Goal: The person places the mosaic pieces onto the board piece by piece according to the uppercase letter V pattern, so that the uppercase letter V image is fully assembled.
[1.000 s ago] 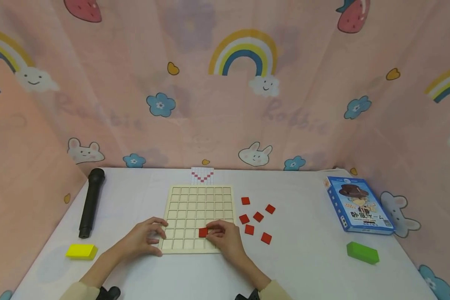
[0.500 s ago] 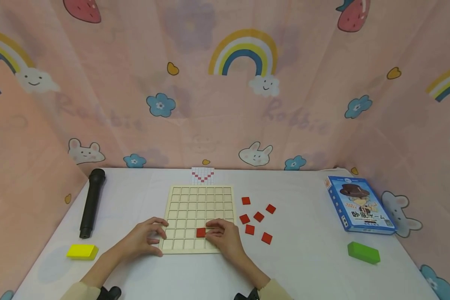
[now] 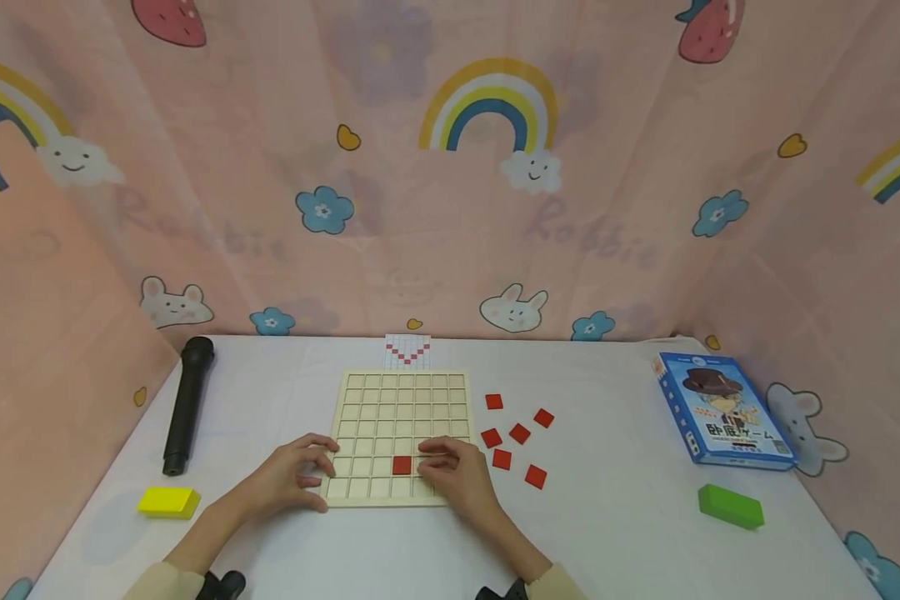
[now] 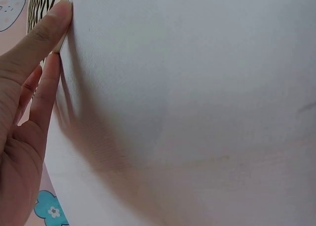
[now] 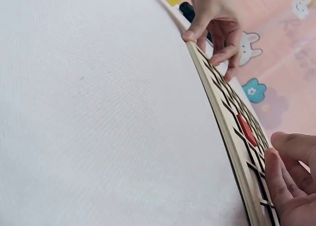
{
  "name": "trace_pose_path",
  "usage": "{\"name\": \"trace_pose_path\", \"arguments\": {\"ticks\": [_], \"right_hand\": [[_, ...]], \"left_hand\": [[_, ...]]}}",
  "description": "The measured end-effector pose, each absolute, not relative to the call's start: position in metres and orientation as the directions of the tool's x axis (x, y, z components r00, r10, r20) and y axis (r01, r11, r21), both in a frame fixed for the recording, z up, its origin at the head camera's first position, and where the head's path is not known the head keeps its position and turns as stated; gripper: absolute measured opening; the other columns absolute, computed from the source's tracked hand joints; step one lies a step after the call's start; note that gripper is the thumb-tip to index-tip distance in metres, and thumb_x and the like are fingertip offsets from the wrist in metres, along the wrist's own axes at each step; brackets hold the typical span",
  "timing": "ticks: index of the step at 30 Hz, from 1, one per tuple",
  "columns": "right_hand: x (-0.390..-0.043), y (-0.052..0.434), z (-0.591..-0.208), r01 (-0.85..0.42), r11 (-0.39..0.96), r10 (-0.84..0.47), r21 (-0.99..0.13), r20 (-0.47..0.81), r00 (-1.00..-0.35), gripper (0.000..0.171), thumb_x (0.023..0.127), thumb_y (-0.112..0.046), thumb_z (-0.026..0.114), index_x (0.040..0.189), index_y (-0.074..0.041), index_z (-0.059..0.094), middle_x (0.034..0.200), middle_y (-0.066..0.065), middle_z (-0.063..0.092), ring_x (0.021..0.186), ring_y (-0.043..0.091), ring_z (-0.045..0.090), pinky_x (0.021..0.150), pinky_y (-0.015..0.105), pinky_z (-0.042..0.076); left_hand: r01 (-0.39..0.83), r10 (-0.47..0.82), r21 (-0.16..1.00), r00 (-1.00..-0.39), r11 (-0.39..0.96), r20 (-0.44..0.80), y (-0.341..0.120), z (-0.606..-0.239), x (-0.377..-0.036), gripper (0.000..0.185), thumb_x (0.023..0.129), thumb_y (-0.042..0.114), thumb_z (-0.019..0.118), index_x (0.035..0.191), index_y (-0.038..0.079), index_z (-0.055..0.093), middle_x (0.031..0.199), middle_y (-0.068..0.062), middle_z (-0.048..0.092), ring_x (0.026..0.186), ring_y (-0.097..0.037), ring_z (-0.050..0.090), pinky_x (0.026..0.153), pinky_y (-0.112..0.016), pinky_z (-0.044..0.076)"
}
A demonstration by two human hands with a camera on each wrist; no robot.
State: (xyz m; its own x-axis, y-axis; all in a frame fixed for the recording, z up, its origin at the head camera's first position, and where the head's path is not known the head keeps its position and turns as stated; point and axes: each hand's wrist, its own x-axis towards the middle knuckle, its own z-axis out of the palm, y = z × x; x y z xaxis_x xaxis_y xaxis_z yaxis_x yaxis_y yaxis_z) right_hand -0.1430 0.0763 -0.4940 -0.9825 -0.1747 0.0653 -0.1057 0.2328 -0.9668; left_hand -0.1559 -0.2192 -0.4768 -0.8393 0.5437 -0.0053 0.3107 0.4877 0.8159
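My left hand [image 3: 288, 479] grips the grid board's [image 3: 401, 408] near-left corner. My right hand [image 3: 453, 475], fingers loosely curled and empty, covers cells right of the red tile [image 3: 401, 465]; its fingertips are partly hidden.

White table [image 3: 615, 533] enclosed by pink curtain [image 3: 450, 233] printed with rainbows, rabbits, flowers
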Motion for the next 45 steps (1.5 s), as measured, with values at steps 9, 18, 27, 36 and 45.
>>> {"name": "trace_pose_path", "arguments": {"ticks": [9, 18, 27, 36, 45], "right_hand": [[-0.131, 0.122, -0.484, -0.067, 0.265, -0.071, -0.962, 0.05, -0.996, 0.03, 0.081, -0.002, 0.075, 0.11, -0.001, 0.067, 0.104, 0.012, 0.067, 0.089, 0.02, 0.065, 0.079, 0.022, 0.057], [-0.119, 0.183, -0.478, 0.041, 0.512, 0.123, -0.858, 0.026, -0.992, 0.038, 0.077, 0.001, 0.077, 0.113, -0.007, 0.068, 0.104, 0.007, 0.066, 0.092, 0.022, 0.061, 0.083, 0.031, 0.058], [-0.114, 0.208, -0.491, 0.182, 0.495, 0.141, -0.85, -0.128, -0.982, 0.041, 0.08, -0.001, 0.075, 0.119, -0.004, 0.063, 0.113, 0.007, 0.064, 0.097, 0.02, 0.059, 0.086, 0.029, 0.056], [-0.122, 0.225, -0.494, 0.142, 0.5, 0.074, -0.854, -0.121, -0.99, 0.029, 0.08, -0.002, 0.075, 0.108, -0.007, 0.069, 0.101, 0.003, 0.068, 0.089, 0.017, 0.061, 0.08, 0.025, 0.057], [-0.127, 0.236, -0.492, 0.091, 0.501, 0.01, -0.861, -0.1, -0.995, 0.027, 0.08, -0.007, 0.076, 0.106, -0.006, 0.07, 0.095, 0.003, 0.067, 0.087, 0.017, 0.06, 0.076, 0.016, 0.054]], "left_hand": [[0.316, 0.546, 0.812, -0.838, 0.49, -0.003, -0.216, -0.473, -0.156, 0.036, 0.062, 0.009, 0.087, 0.089, 0.005, 0.064, 0.125, -0.018, 0.049, 0.113, -0.04, 0.05, 0.08, -0.022, 0.056], [0.291, 0.545, 0.822, -0.838, 0.489, -0.027, -0.216, -0.472, -0.155, 0.038, 0.062, 0.008, 0.087, 0.092, 0.003, 0.064, 0.126, -0.02, 0.049, 0.116, -0.044, 0.048, 0.081, -0.021, 0.056], [0.281, 0.54, 0.819, -0.841, 0.501, -0.042, -0.221, -0.477, -0.151, 0.038, 0.061, 0.011, 0.088, 0.091, 0.005, 0.065, 0.126, -0.019, 0.049, 0.116, -0.043, 0.048, 0.08, -0.02, 0.056], [0.266, 0.531, 0.825, -0.846, 0.499, -0.048, -0.219, -0.478, -0.151, 0.037, 0.062, 0.01, 0.087, 0.09, 0.005, 0.065, 0.127, -0.019, 0.048, 0.118, -0.045, 0.047, 0.081, -0.02, 0.055], [0.259, 0.52, 0.823, -0.853, 0.505, -0.051, -0.215, -0.474, -0.155, 0.037, 0.061, 0.008, 0.087, 0.09, 0.005, 0.065, 0.126, -0.018, 0.048, 0.117, -0.042, 0.047, 0.081, -0.02, 0.056]]}}
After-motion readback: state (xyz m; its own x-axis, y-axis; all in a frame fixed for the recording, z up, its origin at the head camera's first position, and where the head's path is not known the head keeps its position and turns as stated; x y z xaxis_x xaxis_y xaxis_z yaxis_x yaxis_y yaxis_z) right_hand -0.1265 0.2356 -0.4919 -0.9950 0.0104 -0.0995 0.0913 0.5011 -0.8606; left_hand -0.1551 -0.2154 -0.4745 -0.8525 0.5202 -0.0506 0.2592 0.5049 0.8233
